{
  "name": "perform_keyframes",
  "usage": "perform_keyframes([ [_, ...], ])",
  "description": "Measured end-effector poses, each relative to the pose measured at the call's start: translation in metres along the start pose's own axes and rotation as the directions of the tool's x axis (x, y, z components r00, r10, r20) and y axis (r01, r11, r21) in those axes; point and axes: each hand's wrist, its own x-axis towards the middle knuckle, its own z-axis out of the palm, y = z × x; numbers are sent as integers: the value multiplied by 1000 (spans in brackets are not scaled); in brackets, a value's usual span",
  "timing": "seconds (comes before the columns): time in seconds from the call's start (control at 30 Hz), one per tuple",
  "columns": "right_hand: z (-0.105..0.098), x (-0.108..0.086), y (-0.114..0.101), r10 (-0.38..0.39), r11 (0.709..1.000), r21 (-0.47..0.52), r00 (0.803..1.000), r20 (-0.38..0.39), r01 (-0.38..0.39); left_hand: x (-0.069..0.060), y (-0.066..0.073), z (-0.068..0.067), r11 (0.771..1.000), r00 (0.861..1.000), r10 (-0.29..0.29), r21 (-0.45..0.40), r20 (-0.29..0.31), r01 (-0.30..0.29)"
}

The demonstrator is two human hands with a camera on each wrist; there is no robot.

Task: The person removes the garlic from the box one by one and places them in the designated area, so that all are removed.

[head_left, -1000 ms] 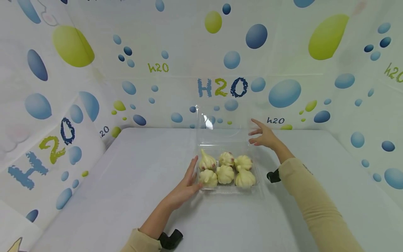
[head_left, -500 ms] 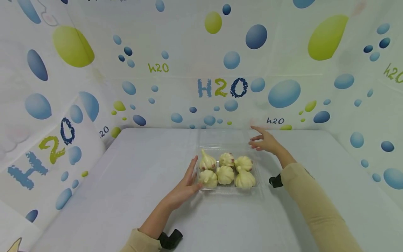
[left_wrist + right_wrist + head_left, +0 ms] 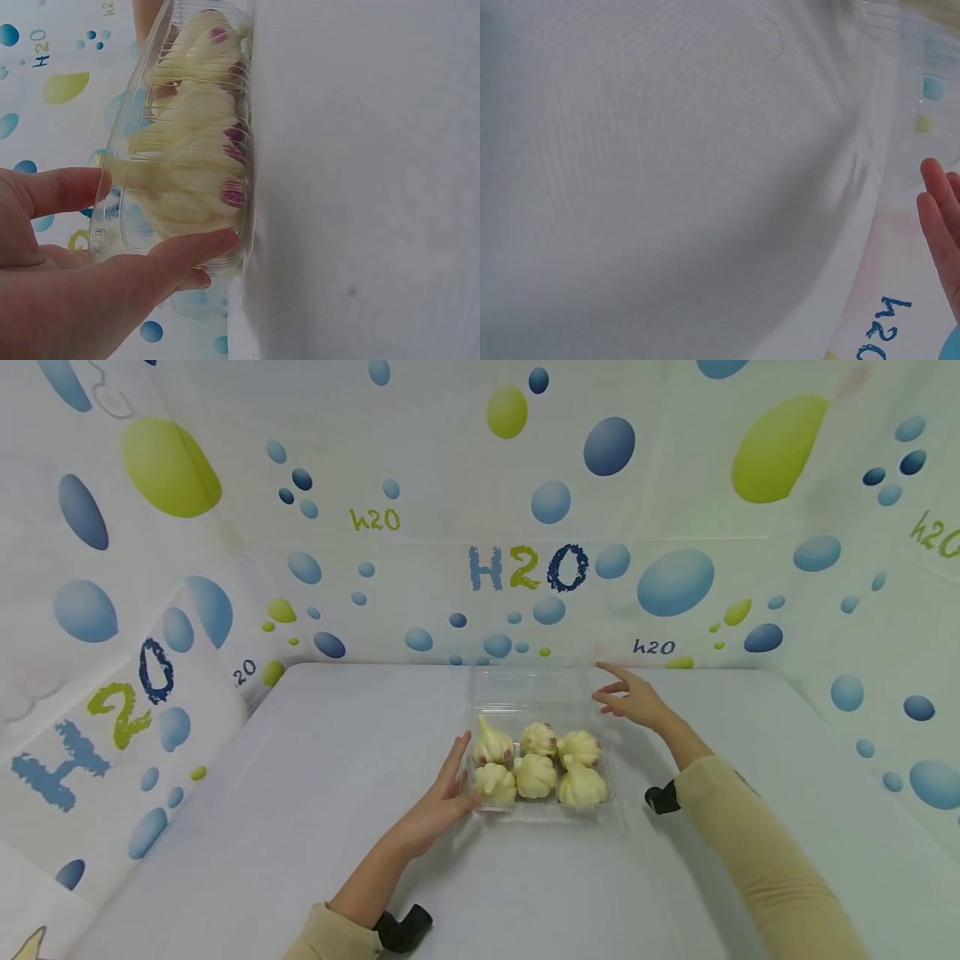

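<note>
Head: L hand (image 3: 435, 810) on box edge (image 3: 129, 112), R hand (image 3: 634, 700) nr lid (image 3: 528, 687).

"H2O" (image 3: 525, 568), "h2O" (image 3: 654, 647) printed repeatedly on spotted backdrop (image 3: 450, 527).

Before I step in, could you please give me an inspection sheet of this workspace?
Surface: white tabletop, with soft shadows near both arms.
Job's things: six garlic bulbs in two rows of three, inside a clear plastic container; its lid is open at the far side.
Clutter: nothing seen.
Hands: left hand touches the container's left side; right hand is beside the lid's right edge, contact unclear. A black device shows at each wrist.
Cables: nothing seen.
Surroundings: white backdrop printed with blue and green drops and H2O lettering.
</note>
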Motion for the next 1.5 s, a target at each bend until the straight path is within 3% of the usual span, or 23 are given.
perform_keyframes([
  [0.3, -3, -7, -6, -8, 999, 31, 1000, -26, 9, -1, 3, 0, 1000, 1000, -9, 16, 1, 9],
  [0.77, -7, -22, -27, -35, 997, -65, 995, -90, 29, -4, 0, -1, 998, 1000, 11, 66, 18, -12],
  [1.13, -4, -40, -48, -52, 998, -25, 990, -129, 49, -4, -1, -2, 993, 1000, 24, 113, 14, -26],
  [1.5, 5, -50, -66, -152, 988, 6, 977, -149, 154, -6, 0, -1, 992, 999, 44, 120, 25, -47],
])
